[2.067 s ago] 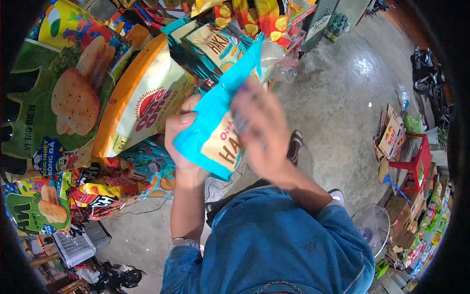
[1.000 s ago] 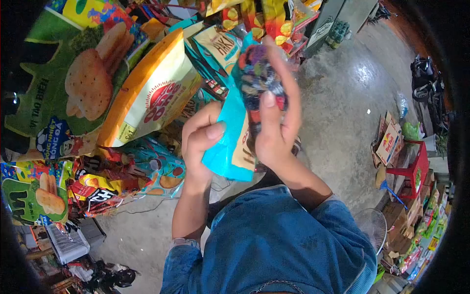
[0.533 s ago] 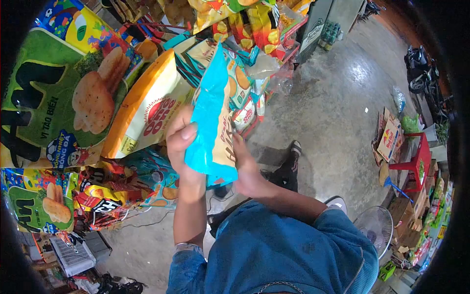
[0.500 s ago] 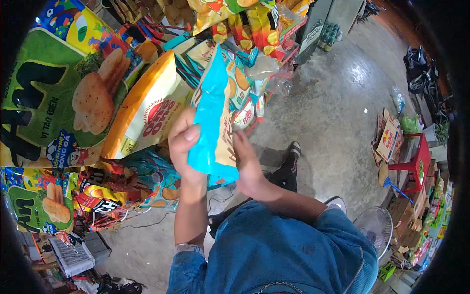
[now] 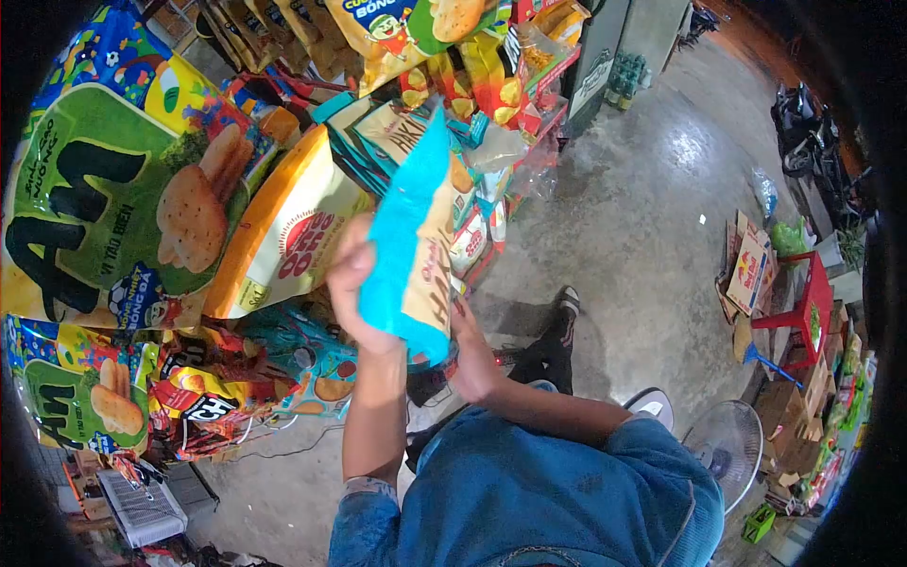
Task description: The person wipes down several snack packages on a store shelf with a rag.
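Note:
A blue and cream snack bag stands upright and slightly tilted in front of me. My left hand grips its left side, the thumb bent along the blue face. At its lower right side is my right hand, its fingers closed and partly hidden behind the bag. Just left of the bag is a cream and orange snack bag. Behind it, similar blue and cream packs stand in a row on the display.
A large green snack bag fills the left side, with more packs below it. On the concrete floor at right are a red stool, a cardboard box and a fan. Motorbikes stand farther back.
The snack bag has turned and tilted a little to the right at its top, showing more of its cream face. My right hand has slipped lower and farther behind it. The view has shifted slightly.

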Tool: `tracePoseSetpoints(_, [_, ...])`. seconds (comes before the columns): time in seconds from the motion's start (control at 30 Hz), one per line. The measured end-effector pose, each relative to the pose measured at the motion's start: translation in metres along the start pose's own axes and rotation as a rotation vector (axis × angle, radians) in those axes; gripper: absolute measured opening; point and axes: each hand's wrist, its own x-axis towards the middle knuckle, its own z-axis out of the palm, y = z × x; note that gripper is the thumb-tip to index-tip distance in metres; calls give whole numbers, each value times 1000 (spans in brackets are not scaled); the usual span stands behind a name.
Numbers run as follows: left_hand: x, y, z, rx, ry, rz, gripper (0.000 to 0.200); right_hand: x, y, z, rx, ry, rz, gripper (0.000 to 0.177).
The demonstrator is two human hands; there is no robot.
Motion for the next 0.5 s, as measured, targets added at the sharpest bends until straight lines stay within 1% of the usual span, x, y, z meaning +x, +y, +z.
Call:
tracePoseSetpoints(0.03, [-3,2,-2,83,-26,-30,28,2,-4,4,-1,-6,6,54])
tracePoseSetpoints(0.07, [-9,4,-1,182,-26,-93,37,6,-12,7,4,-90,-131,55])
tracePoseSetpoints(0.1, [-15,7,0,190,-21,-94,37,9,-26,15,11,-171,-268,56])
tracePoseSetpoints(0.13, [-20,10,1,331,-96,-193,37,18,-43,18,11,-150,-353,52])
tracePoseSetpoints(0.17, [-25,12,2,473,-170,-293,38,18,-71,28,-157,-134,-531,52])
tracePoseSetpoints(0.23, [-39,11,4,412,-154,-395,35,31,-109,34,-364,-143,-818,54])
tracePoseSetpoints(0.27, [-43,8,-1,360,-175,-444,34,26,-116,37,-469,-127,-854,53])
tracePoseSetpoints(0.3, [-43,9,0,361,-163,-437,34,22,-120,40,-578,-111,-891,53])
tracePoseSetpoints(0.33, [-42,9,2,356,-176,-449,36,22,-114,36,-584,-122,-885,53])
tracePoseSetpoints(0.37, [-40,9,3,348,-189,-459,37,23,-101,24,-507,-153,-710,51])
tracePoseSetpoints(0.4, [-40,2,-11,308,-171,-461,35,26,-86,8,-431,-180,-534,48])
tracePoseSetpoints(0.43, [-42,3,-12,306,-158,-456,35,35,-65,-18,-492,-173,-392,44])
tracePoseSetpoints(0.5, [-49,6,-13,244,-53,-428,32,54,-27,-76,-544,-166,-239,42])
